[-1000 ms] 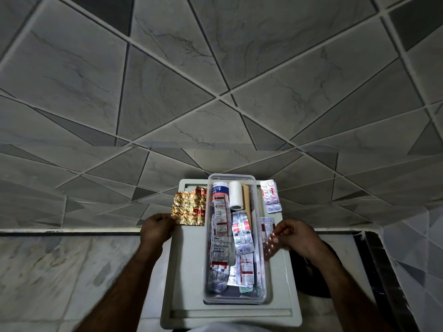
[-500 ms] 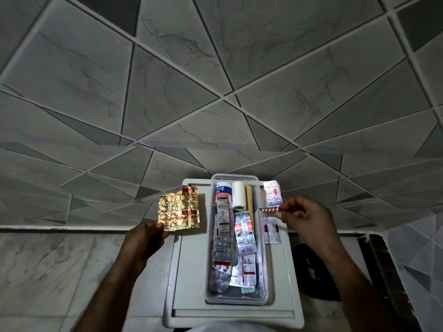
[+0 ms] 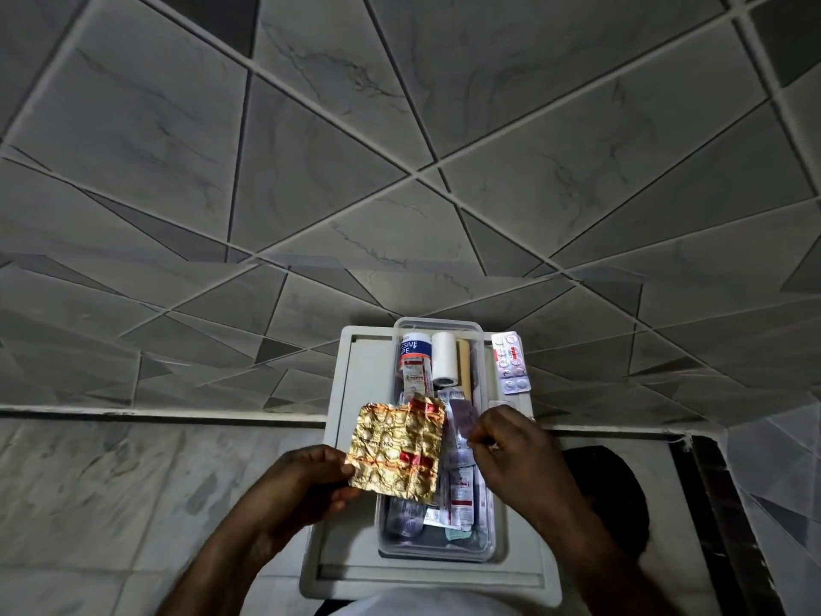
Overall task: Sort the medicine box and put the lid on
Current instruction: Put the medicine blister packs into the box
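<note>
- The clear plastic medicine box [image 3: 486, 542] sits open on a white tray-like surface [image 3: 351, 504], which may be its lid; I cannot tell for sure.
- The left hand [image 3: 306, 477] is closed on the lower left corner of a crumpled gold foil blister sheet [image 3: 397, 451] with red patches, thumb on top, holding it tilted above the left half of the box.
- The right hand [image 3: 506, 446] hovers over the middle of the box with thumb and fingertips pinched together near a pale silvery strip [image 3: 460, 420]; whether it actually grips that strip is not clear from here.
- Inside the box, at the far end, lies a tube marked with part of the word "adhesive tape" [image 3: 414, 349], just beside it a white tape roll [image 3: 444, 357], and next to that a flat wooden stick [image 3: 464, 362].
- The near half of the box holds a loose pile of silver blister strips [image 3: 460, 495] with red print, overlapping each other.
- Outside the box, on the tray's far right corner, rests another blister strip with round white tablets [image 3: 512, 362], lying flat and apart from both hands.
- All of this stands on a pale marble-patterned floor [image 3: 111, 482] near a grey tiled wall [image 3: 400, 148].
</note>
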`<action>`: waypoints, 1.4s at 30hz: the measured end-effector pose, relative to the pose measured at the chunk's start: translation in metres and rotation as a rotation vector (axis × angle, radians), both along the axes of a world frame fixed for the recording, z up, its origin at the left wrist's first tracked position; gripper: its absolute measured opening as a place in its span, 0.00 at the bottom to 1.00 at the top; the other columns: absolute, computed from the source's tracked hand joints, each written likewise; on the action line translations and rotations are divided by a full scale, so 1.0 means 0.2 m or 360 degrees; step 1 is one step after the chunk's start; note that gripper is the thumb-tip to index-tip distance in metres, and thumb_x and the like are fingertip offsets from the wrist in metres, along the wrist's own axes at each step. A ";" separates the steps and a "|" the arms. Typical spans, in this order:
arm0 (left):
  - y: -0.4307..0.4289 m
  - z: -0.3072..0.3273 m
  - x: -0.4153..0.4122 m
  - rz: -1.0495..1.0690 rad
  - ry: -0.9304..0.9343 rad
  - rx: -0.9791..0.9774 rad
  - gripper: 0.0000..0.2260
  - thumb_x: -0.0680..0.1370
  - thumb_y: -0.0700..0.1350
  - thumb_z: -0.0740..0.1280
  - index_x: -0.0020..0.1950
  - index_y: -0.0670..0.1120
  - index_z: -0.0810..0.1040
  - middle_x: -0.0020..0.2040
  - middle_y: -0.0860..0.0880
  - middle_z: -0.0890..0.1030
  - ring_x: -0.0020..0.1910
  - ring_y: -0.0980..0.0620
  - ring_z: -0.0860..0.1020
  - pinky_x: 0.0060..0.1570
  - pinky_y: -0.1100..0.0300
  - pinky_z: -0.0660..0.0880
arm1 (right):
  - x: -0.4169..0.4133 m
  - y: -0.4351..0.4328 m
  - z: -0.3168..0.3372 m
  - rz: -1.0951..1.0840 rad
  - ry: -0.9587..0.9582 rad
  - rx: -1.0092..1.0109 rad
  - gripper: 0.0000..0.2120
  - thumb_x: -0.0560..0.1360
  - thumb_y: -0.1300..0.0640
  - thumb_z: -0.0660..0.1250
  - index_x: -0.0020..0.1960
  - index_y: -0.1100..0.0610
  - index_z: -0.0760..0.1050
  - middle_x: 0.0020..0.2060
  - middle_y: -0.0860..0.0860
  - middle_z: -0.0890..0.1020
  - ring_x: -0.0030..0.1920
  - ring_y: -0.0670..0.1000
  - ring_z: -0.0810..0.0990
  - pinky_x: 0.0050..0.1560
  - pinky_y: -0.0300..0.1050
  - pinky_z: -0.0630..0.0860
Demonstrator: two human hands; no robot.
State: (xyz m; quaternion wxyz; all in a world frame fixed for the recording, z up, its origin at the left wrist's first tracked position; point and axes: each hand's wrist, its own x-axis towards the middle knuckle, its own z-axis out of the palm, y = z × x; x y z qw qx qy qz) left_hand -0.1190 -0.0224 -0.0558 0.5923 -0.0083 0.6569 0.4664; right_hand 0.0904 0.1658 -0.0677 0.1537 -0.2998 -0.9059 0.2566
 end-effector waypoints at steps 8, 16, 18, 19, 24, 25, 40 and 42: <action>0.03 0.03 0.12 -0.0246 0.0156 -0.0177 0.04 0.77 0.33 0.66 0.49 0.34 0.79 0.37 0.39 0.84 0.36 0.46 0.84 0.34 0.58 0.79 | 0.04 -0.01 -0.06 0.0018 -0.0071 0.0038 0.02 0.71 0.56 0.66 0.42 0.50 0.73 0.41 0.46 0.77 0.39 0.49 0.78 0.38 0.44 0.77; 0.06 0.06 0.18 -0.0529 0.0608 -0.0361 0.06 0.74 0.40 0.72 0.38 0.41 0.85 0.32 0.43 0.85 0.27 0.53 0.80 0.29 0.63 0.75 | 0.05 0.00 -0.10 0.0105 -0.0129 0.0042 0.01 0.73 0.54 0.63 0.44 0.48 0.70 0.43 0.45 0.76 0.40 0.47 0.77 0.38 0.44 0.77; 0.08 0.07 0.19 -0.0615 0.0763 -0.0398 0.05 0.71 0.41 0.75 0.36 0.42 0.84 0.31 0.45 0.85 0.27 0.54 0.80 0.26 0.65 0.73 | 0.05 -0.02 -0.10 0.0147 -0.0159 0.0104 0.01 0.73 0.54 0.63 0.45 0.49 0.71 0.43 0.45 0.76 0.38 0.46 0.77 0.37 0.40 0.75; 0.09 0.07 0.20 -0.0654 0.0843 -0.0414 0.05 0.71 0.40 0.75 0.35 0.43 0.84 0.31 0.46 0.85 0.27 0.54 0.81 0.25 0.67 0.72 | 0.06 -0.03 -0.11 0.0173 -0.0176 0.0146 0.01 0.73 0.54 0.63 0.44 0.49 0.72 0.42 0.45 0.76 0.37 0.46 0.77 0.36 0.40 0.74; 0.14 0.05 0.29 -0.1087 0.1432 -0.0502 0.08 0.71 0.56 0.72 0.41 0.53 0.79 0.38 0.54 0.83 0.40 0.56 0.82 0.35 0.66 0.71 | 0.07 -0.06 -0.12 0.0381 -0.0310 0.0350 0.05 0.67 0.57 0.73 0.40 0.51 0.78 0.39 0.45 0.78 0.40 0.45 0.78 0.35 0.39 0.76; 0.14 0.04 0.30 -0.1069 0.1485 -0.0474 0.10 0.71 0.59 0.72 0.42 0.55 0.78 0.38 0.55 0.82 0.41 0.57 0.80 0.33 0.67 0.69 | 0.07 -0.06 -0.12 0.0409 -0.0318 0.0370 0.06 0.66 0.56 0.74 0.40 0.50 0.78 0.38 0.45 0.78 0.39 0.44 0.77 0.35 0.38 0.76; 0.16 0.01 0.24 -0.1080 0.1480 -0.0256 0.05 0.72 0.54 0.73 0.44 0.57 0.80 0.33 0.58 0.80 0.36 0.63 0.78 0.34 0.71 0.69 | 0.09 0.38 -0.18 0.0046 -0.0720 -0.0426 0.28 0.65 0.60 0.75 0.64 0.54 0.73 0.62 0.49 0.77 0.59 0.50 0.77 0.50 0.34 0.67; 0.17 0.01 0.23 -0.1068 0.1457 -0.0229 0.05 0.72 0.52 0.73 0.45 0.57 0.80 0.33 0.58 0.79 0.35 0.64 0.77 0.33 0.72 0.67 | 0.06 0.40 -0.21 0.0133 -0.0842 -0.0351 0.29 0.63 0.59 0.75 0.62 0.53 0.72 0.60 0.48 0.77 0.59 0.52 0.77 0.50 0.38 0.69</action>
